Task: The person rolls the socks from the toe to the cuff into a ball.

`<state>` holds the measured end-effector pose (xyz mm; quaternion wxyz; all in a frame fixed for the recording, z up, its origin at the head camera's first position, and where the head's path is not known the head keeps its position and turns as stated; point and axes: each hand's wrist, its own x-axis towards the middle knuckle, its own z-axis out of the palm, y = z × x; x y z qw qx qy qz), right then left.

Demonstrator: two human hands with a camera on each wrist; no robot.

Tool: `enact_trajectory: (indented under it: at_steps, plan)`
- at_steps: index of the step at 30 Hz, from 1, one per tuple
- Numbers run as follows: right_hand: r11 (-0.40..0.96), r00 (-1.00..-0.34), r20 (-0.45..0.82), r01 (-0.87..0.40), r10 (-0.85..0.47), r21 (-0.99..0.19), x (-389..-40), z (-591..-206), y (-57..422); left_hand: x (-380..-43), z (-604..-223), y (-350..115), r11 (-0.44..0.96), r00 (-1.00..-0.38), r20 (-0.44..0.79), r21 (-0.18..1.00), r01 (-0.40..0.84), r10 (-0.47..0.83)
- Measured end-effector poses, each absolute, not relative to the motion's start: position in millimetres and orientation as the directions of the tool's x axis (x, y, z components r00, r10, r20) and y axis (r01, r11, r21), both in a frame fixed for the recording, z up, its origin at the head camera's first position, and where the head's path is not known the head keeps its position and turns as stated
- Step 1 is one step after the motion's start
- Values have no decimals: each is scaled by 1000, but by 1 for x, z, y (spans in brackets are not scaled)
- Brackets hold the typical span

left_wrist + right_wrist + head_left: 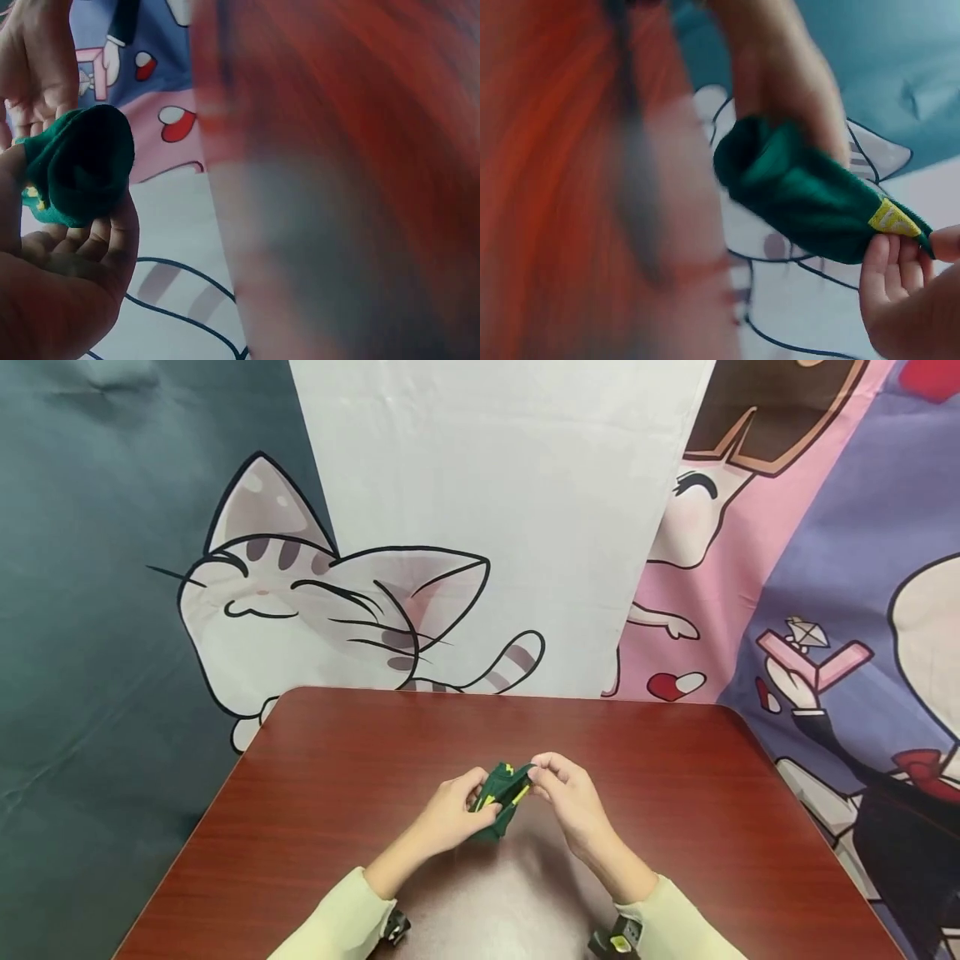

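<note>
Held up above the table is a dark green, sock-like cloth tube (495, 831) with yellow patches. My left hand (448, 814) grips its left side, thumb on top. In the left wrist view the cloth tube (67, 195) shows its round open end, with the left hand (67, 300) around it from below. My right hand (573, 802) pinches the upper right edge between thumb and fingers. The right wrist view shows that right hand (915, 300) holding the narrow end of the cloth tube (810, 195), beside a yellow patch (894, 219).
Below the hands lies a reddish-brown wooden table (360, 735) with rounded far corners. A cloth backdrop (510, 485) with cartoon figures hangs behind it. Each wrist wears a small black device, such as the right camera (628, 933).
</note>
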<state>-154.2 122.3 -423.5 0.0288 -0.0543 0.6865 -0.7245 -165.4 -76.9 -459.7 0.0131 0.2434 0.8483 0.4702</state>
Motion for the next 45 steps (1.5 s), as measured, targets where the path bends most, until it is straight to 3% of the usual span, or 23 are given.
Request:
enact_trajectory:
  at_steps: [3,6,10,16,21,25,28,32,34,37,41,45]
  plan:
    - [-283,-976,-60,119,-208,-952,-159,-424,123,-168,-457,-82,454,-872,211,786,420,442]
    - [-334,-956,-45,146,-291,-931,-162,-423,123,-170,-455,-84,467,-860,203,769,436,468]
    - [-225,-935,-12,98,-356,-969,-166,-417,123,-170,-453,-86,471,-819,193,737,485,541]
    - [59,-896,23,-54,-443,-997,-176,-407,127,-166,-445,-90,383,-688,253,678,628,680]
    - [51,-839,23,-60,-543,-997,-184,-408,128,-163,-437,-89,287,-623,335,668,686,707]
    - [-67,-830,23,18,-557,-998,-185,-413,122,-160,-436,-86,232,-656,392,718,656,645]
    - [-109,-881,30,24,-472,-994,-186,-416,116,-159,-436,-82,158,-728,398,811,564,558]
    - [11,-962,31,-35,-270,-999,-188,-421,107,-160,-436,-76,75,-826,328,912,404,458]
    - [84,-980,22,-40,-196,-996,-189,-423,104,-162,-435,-75,103,-855,298,922,372,424]
    - [121,-989,-1,-17,-149,-993,-191,-429,102,-164,-434,-75,137,-881,249,935,327,403]
    - [103,-988,-34,19,-149,-994,-188,-435,103,-167,-434,-75,45,-901,145,983,179,408]
    - [96,-990,48,-61,-136,-994,-183,-439,104,-169,-436,-78,-40,-909,55,998,42,414]
